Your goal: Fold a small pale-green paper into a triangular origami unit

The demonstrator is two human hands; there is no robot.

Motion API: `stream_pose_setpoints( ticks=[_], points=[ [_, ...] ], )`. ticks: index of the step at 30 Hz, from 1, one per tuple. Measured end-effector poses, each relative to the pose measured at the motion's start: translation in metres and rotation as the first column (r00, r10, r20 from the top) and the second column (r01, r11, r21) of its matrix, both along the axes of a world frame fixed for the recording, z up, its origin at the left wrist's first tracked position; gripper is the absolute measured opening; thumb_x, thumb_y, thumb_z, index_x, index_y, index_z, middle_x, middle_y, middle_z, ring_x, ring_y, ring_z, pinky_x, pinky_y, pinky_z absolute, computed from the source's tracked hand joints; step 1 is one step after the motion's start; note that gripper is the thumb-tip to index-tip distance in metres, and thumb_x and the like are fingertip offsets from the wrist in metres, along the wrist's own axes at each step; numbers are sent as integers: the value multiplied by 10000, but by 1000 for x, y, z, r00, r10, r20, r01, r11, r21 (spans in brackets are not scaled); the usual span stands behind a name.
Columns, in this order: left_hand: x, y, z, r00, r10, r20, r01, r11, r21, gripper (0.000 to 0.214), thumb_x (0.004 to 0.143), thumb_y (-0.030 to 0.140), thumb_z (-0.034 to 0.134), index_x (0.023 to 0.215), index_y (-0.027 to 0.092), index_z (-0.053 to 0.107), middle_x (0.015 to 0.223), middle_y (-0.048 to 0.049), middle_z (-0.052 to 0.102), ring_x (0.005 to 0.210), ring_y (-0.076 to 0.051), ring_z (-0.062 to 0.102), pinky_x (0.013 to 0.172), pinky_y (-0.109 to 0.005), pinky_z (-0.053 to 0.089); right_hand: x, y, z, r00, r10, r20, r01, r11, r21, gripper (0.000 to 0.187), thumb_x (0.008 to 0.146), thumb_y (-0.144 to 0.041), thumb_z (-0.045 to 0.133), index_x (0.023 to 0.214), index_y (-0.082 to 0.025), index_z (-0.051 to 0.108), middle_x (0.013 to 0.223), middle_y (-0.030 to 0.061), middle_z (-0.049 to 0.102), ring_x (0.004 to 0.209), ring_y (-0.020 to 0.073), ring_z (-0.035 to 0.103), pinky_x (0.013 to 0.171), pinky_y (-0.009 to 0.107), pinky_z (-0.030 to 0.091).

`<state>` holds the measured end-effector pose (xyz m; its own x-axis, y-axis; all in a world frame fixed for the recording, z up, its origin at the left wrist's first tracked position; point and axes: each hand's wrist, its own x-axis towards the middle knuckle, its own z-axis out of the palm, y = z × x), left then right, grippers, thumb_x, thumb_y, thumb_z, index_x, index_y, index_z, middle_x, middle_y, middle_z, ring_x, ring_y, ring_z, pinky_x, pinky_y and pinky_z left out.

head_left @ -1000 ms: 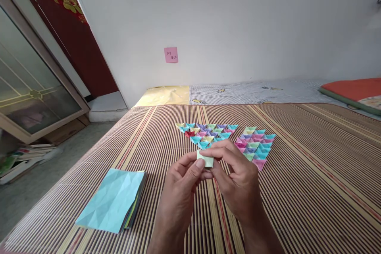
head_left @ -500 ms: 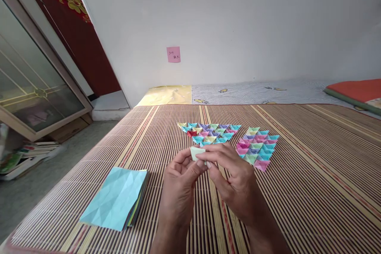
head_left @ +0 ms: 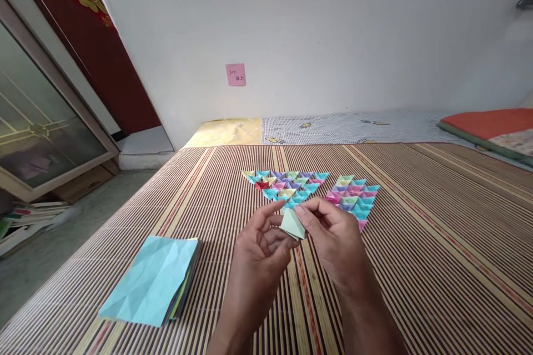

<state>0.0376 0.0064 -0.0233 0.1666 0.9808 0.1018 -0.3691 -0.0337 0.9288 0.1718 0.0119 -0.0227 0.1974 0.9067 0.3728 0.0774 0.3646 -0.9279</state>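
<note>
A small pale green folded paper (head_left: 292, 224) is held up over the mat, pinched at its upper right edge between the thumb and fingers of my right hand (head_left: 333, 238). It now looks like a pointed, layered triangle. My left hand (head_left: 262, 247) is around its left and lower side, with the index finger raised apart and the thumb near the bottom edge. Whether its other fingers touch the paper behind is hard to see. Just beyond my hands lie rows of small folded paper boats (head_left: 287, 184) in several colours. A second group of paper boats (head_left: 357, 195) is partly behind my right hand.
A stack of coloured paper sheets (head_left: 152, 280), creased light blue on top, lies at the left on the striped bamboo mat (head_left: 416, 244). A pink note (head_left: 236, 75) is stuck to the wall. Folded orange bedding (head_left: 487, 123) lies at the far right.
The folded paper has been turned and lowered, so its triangular face shows. My left fingers have opened away from it while my right thumb and fingers pinch it. The view has shifted slightly right.
</note>
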Motion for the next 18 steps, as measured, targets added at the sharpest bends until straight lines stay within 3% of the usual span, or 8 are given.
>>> stream_pose_setpoints(
  ticks=[5, 9, 13, 15, 18],
  points=[
    [-1, -2, 2, 998, 25, -53, -25, 1000, -3, 338, 816, 155, 798, 1147, 157, 729, 915, -63, 787, 777, -153, 736, 681, -216, 569, -2, 1, -2, 1000, -23, -4, 23, 1000, -8, 194, 932, -340, 689, 803, -195, 698, 671, -8, 656, 592, 143, 620, 532, 243, 506],
    [-5, 0, 1, 1000, -19, 0, 19, 997, -78, 424, 794, 181, 825, 1198, 137, 705, 807, -65, 795, 718, -186, 760, 629, -239, 584, -6, 0, -1, 989, -143, 39, 140, 987, 81, 182, 931, -319, 676, 798, -195, 684, 677, 0, 661, 582, 147, 616, 528, 255, 501],
    [-5, 3, -2, 994, -110, 3, 109, 986, -122, 232, 752, 224, 869, 921, 110, 757, 758, -100, 800, 678, -200, 763, 612, -251, 593, -9, -1, 0, 973, -208, 98, 194, 971, 141, 168, 941, -295, 653, 802, -203, 673, 678, -1, 657, 578, 145, 597, 516, 256, 479],
    [-3, 4, -4, 994, -109, 18, 110, 988, -108, 176, 778, 248, 857, 839, 116, 758, 737, -97, 797, 650, -189, 753, 600, -246, 591, -10, -2, 0, 973, -202, 113, 185, 972, 146, 165, 943, -289, 649, 802, -206, 669, 683, -2, 649, 596, 148, 593, 528, 259, 478],
    [-2, 4, -5, 994, -101, 43, 105, 989, -102, 196, 806, 288, 849, 846, 120, 758, 745, -102, 800, 666, -206, 768, 597, -255, 599, -8, -3, 2, 996, -78, 52, 74, 994, 75, 168, 948, -321, 666, 822, -209, 679, 699, -6, 640, 608, 140, 590, 535, 246, 482]
  ],
)
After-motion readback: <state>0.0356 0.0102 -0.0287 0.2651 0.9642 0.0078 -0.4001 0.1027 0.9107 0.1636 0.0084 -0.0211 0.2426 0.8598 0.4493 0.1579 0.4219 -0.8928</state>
